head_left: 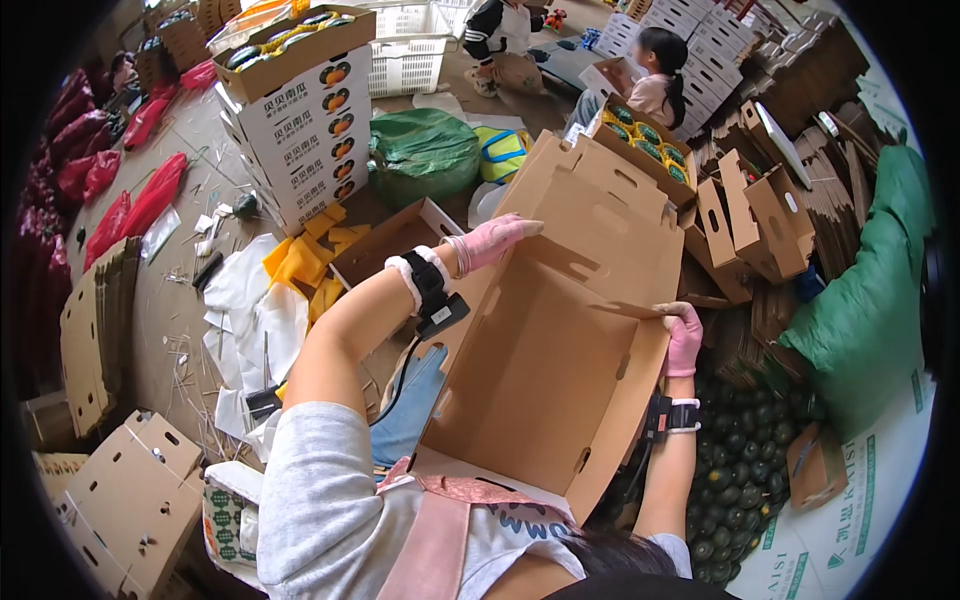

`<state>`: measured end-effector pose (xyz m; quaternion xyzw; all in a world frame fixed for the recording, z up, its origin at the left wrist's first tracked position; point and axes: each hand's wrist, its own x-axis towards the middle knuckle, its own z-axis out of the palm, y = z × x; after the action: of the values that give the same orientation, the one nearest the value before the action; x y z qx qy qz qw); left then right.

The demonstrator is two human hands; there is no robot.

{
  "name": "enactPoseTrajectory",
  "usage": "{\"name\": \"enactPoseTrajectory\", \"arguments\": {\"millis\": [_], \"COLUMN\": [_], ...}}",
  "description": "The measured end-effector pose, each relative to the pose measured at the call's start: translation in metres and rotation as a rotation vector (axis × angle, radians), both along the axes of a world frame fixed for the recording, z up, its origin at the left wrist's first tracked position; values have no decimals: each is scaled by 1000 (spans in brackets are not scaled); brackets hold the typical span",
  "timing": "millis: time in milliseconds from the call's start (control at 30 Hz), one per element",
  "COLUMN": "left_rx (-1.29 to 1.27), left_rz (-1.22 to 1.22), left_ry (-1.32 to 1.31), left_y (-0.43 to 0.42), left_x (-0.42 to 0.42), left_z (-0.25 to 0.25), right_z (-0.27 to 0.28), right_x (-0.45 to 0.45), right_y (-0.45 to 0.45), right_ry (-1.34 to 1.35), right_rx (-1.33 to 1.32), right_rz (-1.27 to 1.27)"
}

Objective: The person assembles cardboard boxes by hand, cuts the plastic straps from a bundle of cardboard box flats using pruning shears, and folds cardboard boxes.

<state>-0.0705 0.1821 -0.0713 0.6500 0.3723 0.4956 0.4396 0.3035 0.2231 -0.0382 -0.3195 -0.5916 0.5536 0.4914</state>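
An unlidded brown cardboard box (540, 370) is tilted against my body, its bare inside facing up and its long lid flap (600, 215) folded back away from me. My left hand (492, 243), in a pink glove with pale fingertips, grips the box's far left edge near the flap's fold. My right hand (682, 338), gloved the same way, is closed around the far right corner. The right thumb lies along the rim, while the other right fingers are partly hidden behind the wall.
Dark green squashes (735, 470) lie heaped at right beside a green sack (860, 310). Stacked white boxes (300, 140) stand at far left. Behind the flap is a box of netted squashes (645, 150). Yellow nets (305, 260) litter the floor. Two people (660, 80) are farther back.
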Motion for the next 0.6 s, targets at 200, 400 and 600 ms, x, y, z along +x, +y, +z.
{"name": "enactPoseTrajectory", "arguments": {"millis": [200,400,600], "left_rx": [23,-477,-63], "left_rz": [107,-433,-286], "left_ry": [-363,-241,1163], "left_y": [-2,-5,1], "left_x": [31,1,43], "left_z": [28,50,87], "right_z": [11,9,58], "right_x": [-14,13,-37], "right_y": [-16,-8,-17], "right_ry": [-119,-502,-1209], "right_rx": [66,165,357], "right_rz": [-72,141,332]}}
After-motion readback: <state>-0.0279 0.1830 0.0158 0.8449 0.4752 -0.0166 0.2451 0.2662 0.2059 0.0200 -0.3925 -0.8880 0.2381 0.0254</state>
